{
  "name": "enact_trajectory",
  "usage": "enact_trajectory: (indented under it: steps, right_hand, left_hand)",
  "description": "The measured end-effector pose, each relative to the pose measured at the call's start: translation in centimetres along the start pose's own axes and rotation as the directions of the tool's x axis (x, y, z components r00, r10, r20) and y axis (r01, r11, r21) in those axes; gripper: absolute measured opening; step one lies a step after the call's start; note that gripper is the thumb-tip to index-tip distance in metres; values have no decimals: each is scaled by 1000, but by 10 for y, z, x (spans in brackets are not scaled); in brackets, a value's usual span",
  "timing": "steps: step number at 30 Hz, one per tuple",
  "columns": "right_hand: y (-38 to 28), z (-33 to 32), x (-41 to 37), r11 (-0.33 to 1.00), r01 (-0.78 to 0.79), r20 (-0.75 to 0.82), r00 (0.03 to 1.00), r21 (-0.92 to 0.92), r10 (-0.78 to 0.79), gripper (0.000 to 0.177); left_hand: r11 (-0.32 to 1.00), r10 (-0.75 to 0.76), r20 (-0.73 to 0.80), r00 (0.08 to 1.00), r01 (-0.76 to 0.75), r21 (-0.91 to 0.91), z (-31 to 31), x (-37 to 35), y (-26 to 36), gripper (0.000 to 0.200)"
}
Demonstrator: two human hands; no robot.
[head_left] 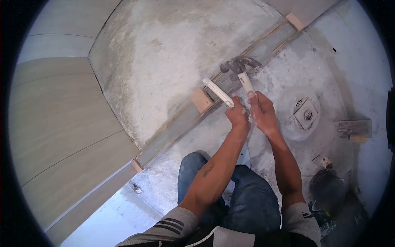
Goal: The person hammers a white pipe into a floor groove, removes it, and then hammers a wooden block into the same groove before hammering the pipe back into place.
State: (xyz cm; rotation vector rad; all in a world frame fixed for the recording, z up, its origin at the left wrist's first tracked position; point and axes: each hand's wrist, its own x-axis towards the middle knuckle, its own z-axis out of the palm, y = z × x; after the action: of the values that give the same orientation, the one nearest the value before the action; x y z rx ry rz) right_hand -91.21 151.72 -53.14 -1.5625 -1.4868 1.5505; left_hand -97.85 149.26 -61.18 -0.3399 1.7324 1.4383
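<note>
My left hand (pixel 238 113) is closed around the near end of a narrow white strip (pixel 217 91), which points away to the upper left. Beside it, my right hand (pixel 263 112) grips a short, flat, cream-coloured piece (pixel 246 82) with brown marks, thumb on its near end. What kind of pieces these are, I cannot tell. Just past the cream piece lie dark grey lumps (pixel 240 64) on a long, wood-edged channel (pixel 177 123). A pinkish block (pixel 201 100) sits across that channel, left of the white strip.
Similar pinkish blocks stand at the channel's far end (pixel 294 21) and near end (pixel 137 166). To the right are a round pale patch with a square plate (pixel 305 116), a flat trowel (pixel 353 128) and a dark bucket (pixel 327 187). Tiled wall (pixel 61 111) borders the left.
</note>
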Motion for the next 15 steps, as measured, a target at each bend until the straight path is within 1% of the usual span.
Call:
enact_trajectory:
  steps: [1, 2, 3, 4, 5, 6, 7, 8, 9, 10, 11, 12, 13, 14, 15]
  right_hand:
    - [-7, -2, 2, 1000, 1, 1, 1000, -1, -1, 41]
    - [-12, -3, 4, 998, 58, 2, 998, -24, -58, 42]
    - [-15, -2, 7, 992, 119, 8, 993, -47, -119, 42]
    - [-15, 1, 10, 991, 122, 13, 992, -49, -122, 42]
    - [-15, 6, 12, 984, 172, -1, 985, -46, -172, 44]
    - [-13, 10, 15, 975, 219, -16, 975, -43, -220, 47]
    - [-12, 12, 22, 975, 218, -12, 976, -45, -219, 47]
    - [-12, 14, 34, 932, 193, 105, 980, -308, -168, 50]
    - [-14, 15, 45, 813, 191, 202, 975, -550, -92, 53]
    - [-15, 17, 52, 810, 198, 204, 974, -552, -99, 53]
    - [-16, 21, 58, 811, 157, 207, 977, -564, -44, 53]
    - [-17, 24, 62, 808, 117, 210, 978, -578, 8, 54]
    - [-21, 27, 65, 806, 127, 220, 975, -578, 5, 54]
    - [-24, 30, 58, 851, 171, 183, 979, -496, -90, 54]
    - [-29, 33, 56, 884, 224, 125, 974, -410, -189, 55]
  left_hand:
    - [999, -42, 18, 999, 42, -7, 0, -2, 4, 39]
    - [996, -84, 33, 996, 84, -14, -1, -4, 8, 40]
    - [996, -82, 28, 996, 83, -21, -3, -2, 6, 40]
    - [995, -57, 100, 993, 65, -73, -6, -1, 3, 40]
    - [991, -30, 171, 985, 52, -124, -7, 1, 1, 41]
    - [990, -32, 169, 985, 54, -127, -6, 2, -2, 41]
    - [983, -35, 140, 989, 59, -173, -4, 3, -5, 40]
    - [974, -37, 115, 993, 62, -220, -3, 5, -7, 39]
    - [972, -33, 116, 993, 59, -227, 0, 5, -3, 39]
    - [977, -49, 45, 998, 57, -204, 2, 5, 2, 39]
    - [983, -64, -25, 998, 59, -174, 1, 6, 6, 38]
    - [983, -61, -20, 998, 56, -176, -6, 15, 14, 38]
    - [974, -92, 40, 995, 98, -203, -20, 29, 24, 35]
    - [965, -132, 86, 987, 148, -218, -37, 33, 25, 31]
    - [965, -131, 75, 989, 145, -218, -42, 30, 25, 31]
